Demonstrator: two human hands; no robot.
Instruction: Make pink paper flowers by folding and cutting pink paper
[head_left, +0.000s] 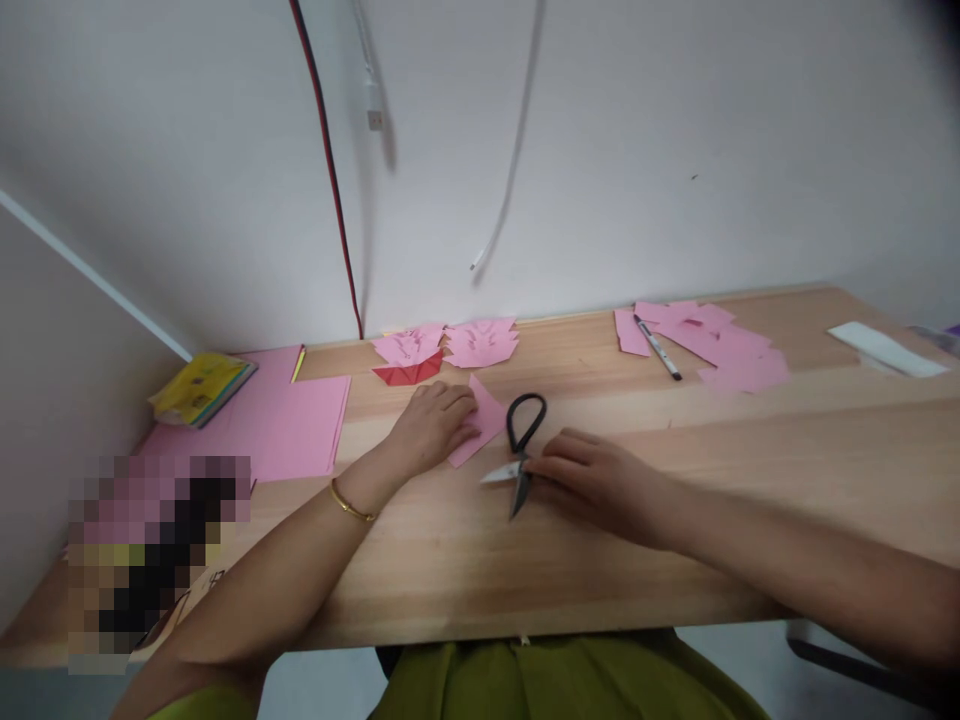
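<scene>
A small piece of pink paper point(489, 424) with a pointed outline lies on the wooden table in front of me. My left hand point(439, 425) grips its left side, fingers curled over it, so that part is hidden. Just right of the paper, my right hand point(589, 470) pinches a pair of scissors point(527, 400) near the pivot. Their blades are spread and point toward me and to the left. One black handle loop points away from me; the other is hidden by the hand. The scissors and paper are apart.
Pink cut-outs point(481, 343) and a red folded paper piece point(409, 371) lie near the wall. Pink scraps point(739, 350) with a marker point(658, 348) are at right, beside a white strip point(885, 348). Pink sheets point(292, 425) and a yellow packet point(202, 388) lie left. Cables point(330, 165) hang behind.
</scene>
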